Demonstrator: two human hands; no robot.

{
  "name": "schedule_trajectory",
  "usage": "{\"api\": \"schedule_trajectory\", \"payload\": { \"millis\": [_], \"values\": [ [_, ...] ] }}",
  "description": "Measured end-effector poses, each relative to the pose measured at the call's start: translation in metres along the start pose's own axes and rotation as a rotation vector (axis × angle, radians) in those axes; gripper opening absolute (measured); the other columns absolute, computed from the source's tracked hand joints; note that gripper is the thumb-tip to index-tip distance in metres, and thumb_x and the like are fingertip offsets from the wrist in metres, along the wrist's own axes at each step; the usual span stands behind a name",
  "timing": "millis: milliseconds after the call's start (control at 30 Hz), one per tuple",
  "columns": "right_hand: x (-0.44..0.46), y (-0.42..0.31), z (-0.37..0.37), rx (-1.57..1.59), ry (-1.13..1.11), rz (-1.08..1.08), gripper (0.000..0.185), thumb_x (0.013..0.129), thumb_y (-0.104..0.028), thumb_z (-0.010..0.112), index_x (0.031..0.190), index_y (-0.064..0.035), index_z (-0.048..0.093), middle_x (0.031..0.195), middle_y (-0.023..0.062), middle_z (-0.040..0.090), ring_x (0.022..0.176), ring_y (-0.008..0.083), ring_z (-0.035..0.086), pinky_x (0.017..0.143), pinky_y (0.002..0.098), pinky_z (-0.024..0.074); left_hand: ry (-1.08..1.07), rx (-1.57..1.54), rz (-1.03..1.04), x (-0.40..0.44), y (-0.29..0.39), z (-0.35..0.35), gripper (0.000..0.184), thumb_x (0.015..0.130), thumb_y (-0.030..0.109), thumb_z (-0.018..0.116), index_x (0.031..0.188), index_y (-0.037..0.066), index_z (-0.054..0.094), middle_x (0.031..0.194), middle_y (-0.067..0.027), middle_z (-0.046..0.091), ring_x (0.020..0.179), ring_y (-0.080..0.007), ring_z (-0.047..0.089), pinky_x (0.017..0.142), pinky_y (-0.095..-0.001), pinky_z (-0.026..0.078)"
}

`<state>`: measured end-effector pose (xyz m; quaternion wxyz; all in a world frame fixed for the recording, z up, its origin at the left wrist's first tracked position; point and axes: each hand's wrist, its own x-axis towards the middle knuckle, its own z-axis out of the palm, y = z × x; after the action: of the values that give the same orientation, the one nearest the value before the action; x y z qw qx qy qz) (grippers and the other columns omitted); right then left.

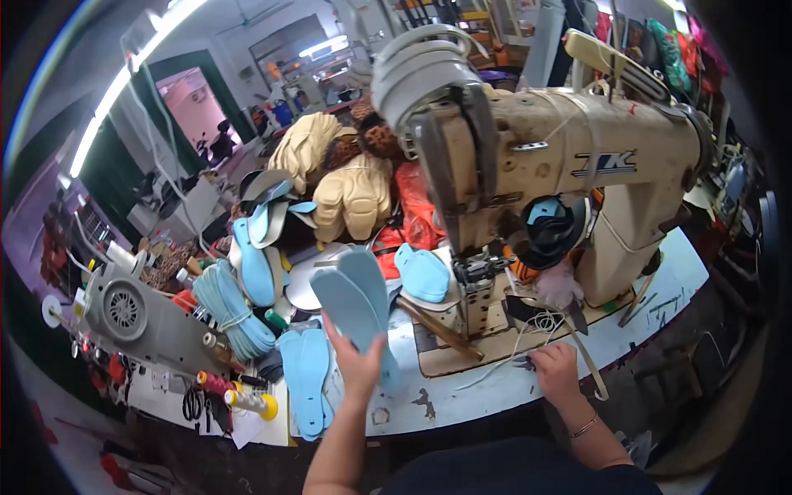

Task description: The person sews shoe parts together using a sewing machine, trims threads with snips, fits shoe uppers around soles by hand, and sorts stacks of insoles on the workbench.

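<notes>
In my left hand [359,363] are light blue insoles [351,301], held upright above the table with my fingers closed round their lower part; at least two overlap. More blue insoles [304,379] lie flat on the table just left of that hand. My right hand [554,367] is low at the table's front edge, its fingers closed around a small dark item that I cannot make out. Beside those fingers lies a loose coil of white cord [544,323], with a pale strip [587,363] hanging past the edge.
A large sewing machine [577,157] stands at the right. Behind the insoles are bundled beige pads [355,198] and a red plastic bag [417,210]. To the left sit a tied cord-like blue bundle [235,309], a grey machine [136,313] and thread spools [252,403].
</notes>
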<state>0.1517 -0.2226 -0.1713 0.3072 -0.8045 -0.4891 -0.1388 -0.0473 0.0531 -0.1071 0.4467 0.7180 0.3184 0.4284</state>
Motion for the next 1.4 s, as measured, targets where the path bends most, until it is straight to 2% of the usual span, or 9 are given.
{"api": "schedule_trajectory", "payload": {
  "millis": [67, 133, 267, 400, 467, 633, 900, 1000, 1400],
  "values": [
    [0.005, -0.001, 0.005, 0.098, 0.027, -0.016, 0.020, 0.068, -0.006, 0.067, 0.088, -0.0053, 0.066, 0.088, 0.0073, 0.063, 0.088, 0.0274, 0.055, 0.078, 0.0385, 0.0430, 0.139, 0.054, 0.109, 0.054, -0.048, -0.002, 0.102, 0.071, 0.010, 0.073, 0.144, -0.001, 0.002, 0.131, -0.0255, 0.040, 0.117, -0.0329, 0.047, 0.098, -0.0376, 0.037],
    [0.007, -0.011, -0.003, 0.115, 0.002, -0.045, 0.020, 0.069, -0.006, 0.067, 0.089, -0.0030, 0.065, 0.090, 0.0095, 0.063, 0.089, 0.0293, 0.056, 0.079, 0.0378, 0.0444, 0.179, 0.562, 0.209, 0.073, -0.039, -0.001, 0.104, 0.071, 0.022, 0.076, 0.142, -0.004, 0.005, 0.135, -0.0316, 0.033, 0.126, -0.0414, 0.034, 0.105, -0.0419, 0.029],
    [-0.003, -0.006, 0.000, 0.159, 0.006, -0.037, 0.022, 0.069, -0.004, 0.067, 0.091, -0.0005, 0.064, 0.094, 0.0119, 0.063, 0.093, 0.0310, 0.056, 0.081, 0.0383, 0.0460, -0.065, 0.598, 0.192, 0.049, -0.016, -0.006, 0.100, 0.071, 0.031, 0.076, 0.142, -0.003, 0.013, 0.141, -0.0269, 0.026, 0.130, -0.0430, 0.025, 0.107, -0.0490, 0.021],
    [-0.001, -0.007, 0.004, 0.180, 0.049, 0.001, 0.019, 0.070, -0.002, 0.066, 0.088, -0.0003, 0.063, 0.089, 0.0122, 0.063, 0.087, 0.0308, 0.058, 0.078, 0.0382, 0.0469, 0.041, 1.060, -0.099, 0.016, -0.044, -0.039, 0.100, 0.072, 0.038, 0.073, 0.143, 0.000, 0.014, 0.146, -0.0230, 0.020, 0.134, -0.0444, 0.015, 0.104, -0.0627, 0.014],
    [-0.001, -0.006, 0.004, 0.174, 0.067, 0.003, 0.016, 0.070, -0.001, 0.065, 0.086, -0.0002, 0.063, 0.087, 0.0121, 0.063, 0.085, 0.0308, 0.058, 0.076, 0.0383, 0.0472, 0.155, 1.193, -0.249, 0.003, -0.065, -0.068, 0.100, 0.072, 0.035, 0.074, 0.144, 0.003, 0.012, 0.146, -0.0231, 0.021, 0.135, -0.0436, 0.018, 0.107, -0.0584, 0.014],
    [-0.006, 0.006, 0.009, 0.146, 0.155, 0.033, 0.014, 0.077, 0.000, 0.061, 0.091, -0.0021, 0.060, 0.082, 0.0138, 0.060, 0.077, 0.0327, 0.058, 0.068, 0.0402, 0.0469, 0.159, 1.090, -0.064, -0.038, -0.114, -0.108, 0.082, 0.074, 0.028, 0.070, 0.136, -0.005, 0.029, 0.137, -0.0270, 0.033, 0.126, -0.0443, 0.030, 0.104, -0.0516, 0.025],
    [0.015, 0.079, -0.047, -0.099, 0.291, 0.481, 0.018, 0.083, -0.009, 0.058, 0.100, -0.0039, 0.059, 0.089, 0.0142, 0.058, 0.081, 0.0336, 0.057, 0.071, 0.0394, 0.0471, 0.177, 1.119, 0.026, -0.042, -0.096, -0.097, 0.067, 0.076, 0.025, 0.066, 0.131, -0.002, 0.039, 0.131, -0.0245, 0.042, 0.122, -0.0436, 0.036, 0.102, -0.0517, 0.028],
    [0.008, 0.108, -0.040, -0.298, 0.336, 0.351, 0.019, 0.081, -0.010, 0.059, 0.099, -0.0026, 0.059, 0.097, 0.0143, 0.058, 0.089, 0.0334, 0.055, 0.078, 0.0406, 0.0456, 0.068, 1.162, -0.145, -0.043, -0.093, -0.097, 0.081, 0.079, 0.038, 0.065, 0.140, 0.002, 0.028, 0.138, -0.0240, 0.035, 0.129, -0.0401, 0.029, 0.106, -0.0478, 0.022],
    [0.063, 0.036, -0.029, 0.003, 0.412, 0.027, 0.029, 0.069, -0.004, 0.068, 0.097, -0.0015, 0.059, 0.100, 0.0141, 0.057, 0.096, 0.0333, 0.054, 0.084, 0.0394, 0.0439, -0.044, 1.091, 0.042, -0.034, -0.097, -0.119, 0.075, 0.078, 0.033, 0.066, 0.136, -0.003, 0.034, 0.134, -0.0263, 0.039, 0.123, -0.0431, 0.035, 0.103, -0.0479, 0.028]
  ]
}}
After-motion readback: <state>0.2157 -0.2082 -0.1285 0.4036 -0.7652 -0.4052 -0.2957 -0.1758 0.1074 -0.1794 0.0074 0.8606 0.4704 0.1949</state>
